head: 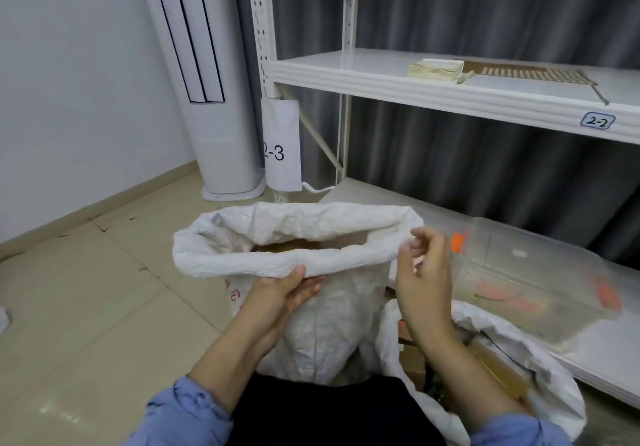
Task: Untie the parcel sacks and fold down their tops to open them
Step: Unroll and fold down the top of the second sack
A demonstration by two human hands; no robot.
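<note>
Hands close in: the left hand (287,293) gripped the rolled rim of the sack (329,324) from beneath, thumb over the top, fingers curled under the cuff. The right hand (424,272) pinched the rim's right-hand end between thumb and curled fingertips. Both had a tight hold on cloth. The step in hand looked like the fold-down: no tie showed on this sack, the mouth gaped, and one turn of the top was already made. The next move, by my reckoning, called for both hands to roll the cuff outward evenly, working round until the far side matched the near. The sack stood on the floor just ahead of the person's lap. It was white, woven and crumpled, with red print low on its left flank and something brown inside. Close at its right, a second sack (540,359) lay open, brown boxes showing. Beyond, a clear bin (540,272) sat on the low shelf (433,210), and a label (598,121) reading 2-2 marked the upper one.
</note>
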